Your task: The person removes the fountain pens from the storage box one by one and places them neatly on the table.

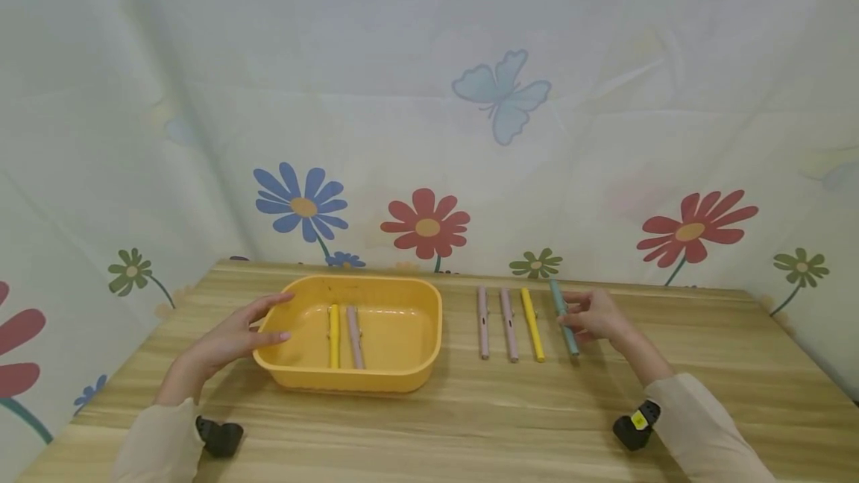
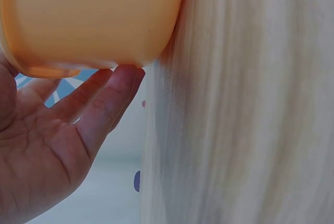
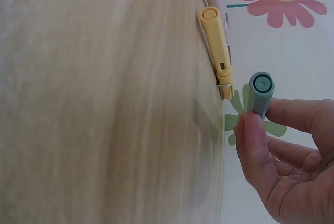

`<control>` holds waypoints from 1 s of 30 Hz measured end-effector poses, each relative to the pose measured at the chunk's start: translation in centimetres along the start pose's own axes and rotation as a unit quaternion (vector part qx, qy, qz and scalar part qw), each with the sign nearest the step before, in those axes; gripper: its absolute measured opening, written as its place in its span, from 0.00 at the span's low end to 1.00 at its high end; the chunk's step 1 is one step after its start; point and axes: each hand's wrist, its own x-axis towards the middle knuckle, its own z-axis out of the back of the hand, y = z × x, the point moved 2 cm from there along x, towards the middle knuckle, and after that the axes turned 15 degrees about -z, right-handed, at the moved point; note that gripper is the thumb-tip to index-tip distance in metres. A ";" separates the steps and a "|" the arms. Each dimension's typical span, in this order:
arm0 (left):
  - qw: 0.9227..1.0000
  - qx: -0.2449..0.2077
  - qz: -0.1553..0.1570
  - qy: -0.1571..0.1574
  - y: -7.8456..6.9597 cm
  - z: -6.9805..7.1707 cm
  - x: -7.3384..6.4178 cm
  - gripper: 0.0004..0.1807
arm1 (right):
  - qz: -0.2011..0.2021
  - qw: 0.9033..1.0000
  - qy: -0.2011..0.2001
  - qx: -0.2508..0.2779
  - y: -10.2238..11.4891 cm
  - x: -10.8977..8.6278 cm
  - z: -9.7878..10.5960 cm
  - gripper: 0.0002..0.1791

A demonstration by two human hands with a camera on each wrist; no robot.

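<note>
The right hand, at 4 o'clock in the head view, pinches a slim, cylindrical teal pen between its thumb and fingertips, the fingers bent and drawn in close round the barrel. The teal pen is at the 9 o'clock side of that hand, its length running from 11 to 5 o'clock; the right wrist view shows it raised off the tabletop, a pale wood-grain surface, with its round end towards the camera.

Just beside it, towards 9 o'clock, a slim yellow pen with a wire clip lies on the tabletop. Further in that direction lie two slim mauve pens, the nearer mauve pen and the farther mauve pen, all roughly side by side and apart.

The left hand, at 8 o'clock, holds the rim of a rounded rectangular yellow-orange tray, thumb over the edge and fingers against the outer wall, the grip spread fairly wide. The tray extends from that hand towards 3 o'clock. On its floor lie a second yellow pen and, at that pen's 3 o'clock, a third mauve pen. The teal pen is well apart from the left hand, towards 3 o'clock.
</note>
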 end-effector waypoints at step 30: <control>1.000 0.007 -0.010 0.000 0.2 0.1 0.0 0.40 | -0.003 0.996 -0.034 -0.083 -0.1 1.0 -0.7 0.27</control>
